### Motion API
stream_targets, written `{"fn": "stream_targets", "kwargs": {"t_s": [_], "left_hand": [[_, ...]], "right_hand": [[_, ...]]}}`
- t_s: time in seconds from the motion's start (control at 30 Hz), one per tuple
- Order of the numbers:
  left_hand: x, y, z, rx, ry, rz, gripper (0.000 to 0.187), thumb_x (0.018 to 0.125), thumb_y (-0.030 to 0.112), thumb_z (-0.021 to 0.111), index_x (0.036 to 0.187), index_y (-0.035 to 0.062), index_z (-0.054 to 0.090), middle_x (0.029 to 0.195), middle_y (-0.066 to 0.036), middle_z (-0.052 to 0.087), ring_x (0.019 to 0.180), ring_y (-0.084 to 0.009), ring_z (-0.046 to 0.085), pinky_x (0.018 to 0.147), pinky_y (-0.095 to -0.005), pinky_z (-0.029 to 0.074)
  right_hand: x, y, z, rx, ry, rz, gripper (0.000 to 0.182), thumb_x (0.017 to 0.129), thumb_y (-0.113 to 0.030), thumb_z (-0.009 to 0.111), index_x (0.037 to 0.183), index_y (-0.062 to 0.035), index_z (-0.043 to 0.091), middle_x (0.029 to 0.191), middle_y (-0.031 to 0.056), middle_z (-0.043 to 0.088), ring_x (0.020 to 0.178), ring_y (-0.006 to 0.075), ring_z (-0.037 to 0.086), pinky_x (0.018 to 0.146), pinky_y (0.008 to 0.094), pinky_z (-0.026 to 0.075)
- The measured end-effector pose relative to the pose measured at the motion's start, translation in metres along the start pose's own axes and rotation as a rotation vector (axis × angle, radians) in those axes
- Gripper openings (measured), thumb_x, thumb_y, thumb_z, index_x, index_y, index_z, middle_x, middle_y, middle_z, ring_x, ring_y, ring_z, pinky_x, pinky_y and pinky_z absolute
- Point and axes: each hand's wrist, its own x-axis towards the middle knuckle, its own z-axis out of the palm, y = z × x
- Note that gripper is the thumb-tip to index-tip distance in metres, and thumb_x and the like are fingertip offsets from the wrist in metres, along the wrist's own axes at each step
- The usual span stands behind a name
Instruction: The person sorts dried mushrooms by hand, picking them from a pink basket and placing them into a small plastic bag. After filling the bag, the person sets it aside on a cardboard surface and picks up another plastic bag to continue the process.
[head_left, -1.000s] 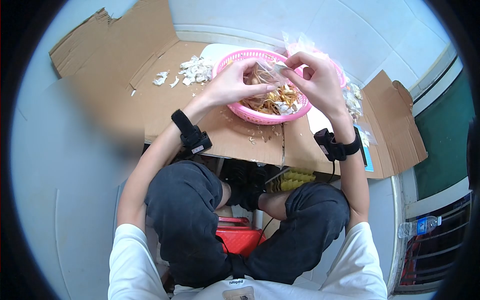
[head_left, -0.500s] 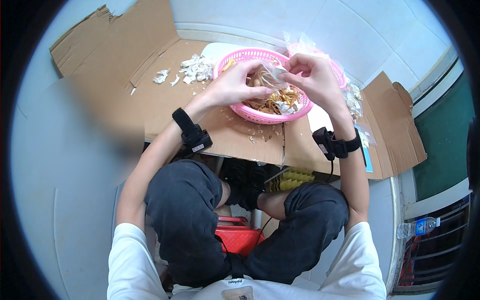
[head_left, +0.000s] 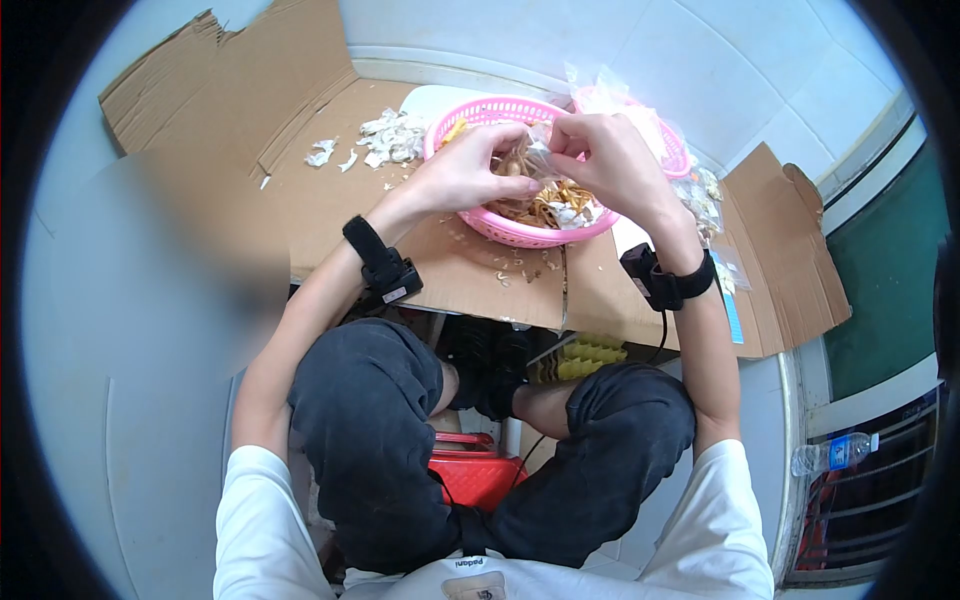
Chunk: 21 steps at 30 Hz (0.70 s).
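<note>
Over a pink plastic basket, my two hands hold a small clear plastic bag with pale brown, root-like pieces in it. My left hand curls its fingers and thumb round the bag's left side. At the upper right of the bag, my right hand pinches its edge between thumb and fingers. Below the bag, the basket holds thin brown strips and some white pieces. The bag's exact contents are partly hidden by my fingers.
White flaky scraps lie on the cardboard left of the basket. A second pink basket with clear bags stands behind my right hand. Small bags of pale pieces lie to the right. Crumbs are scattered along the near edge.
My right hand has shifted slightly to the left and turned over more at the wrist, still pinching the bag. My left hand stays nearly in place.
</note>
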Motion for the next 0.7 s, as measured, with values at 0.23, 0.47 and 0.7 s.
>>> {"fn": "stream_targets", "kwargs": {"t_s": [0.23, 0.47, 0.7], "left_hand": [[0.002, -0.012, 0.004, -0.218, 0.048, 0.122, 0.032, 0.088, 0.010, 0.075, 0.115, 0.0017, 0.061, 0.098, -0.002, 0.067, 0.090, -0.0077, 0.061, 0.081, -0.0260, 0.050], [0.000, -0.008, 0.004, -0.222, 0.043, 0.124, 0.035, 0.088, 0.009, 0.075, 0.119, 0.0011, 0.061, 0.101, -0.002, 0.067, 0.091, -0.0082, 0.062, 0.081, -0.0253, 0.050], [0.003, -0.015, 0.009, -0.334, 0.065, 0.156, 0.040, 0.082, 0.015, 0.078, 0.116, -0.0012, 0.062, 0.099, -0.008, 0.070, 0.092, -0.0137, 0.065, 0.088, -0.0323, 0.051]], "right_hand": [[0.000, -0.007, -0.005, 0.154, -0.095, 0.080, 0.017, 0.078, -0.012, 0.074, 0.088, 0.0009, 0.072, 0.078, 0.0160, 0.072, 0.070, 0.0278, 0.071, 0.069, 0.0354, 0.056], [0.000, -0.009, -0.001, -0.022, -0.069, 0.050, 0.018, 0.078, -0.012, 0.074, 0.090, 0.0002, 0.075, 0.078, 0.0155, 0.072, 0.076, 0.0265, 0.072, 0.071, 0.0348, 0.056], [-0.006, -0.002, -0.008, 0.299, -0.177, 0.173, 0.016, 0.078, -0.011, 0.074, 0.089, 0.0007, 0.075, 0.074, 0.0134, 0.070, 0.073, 0.0232, 0.071, 0.069, 0.0338, 0.055]]}}
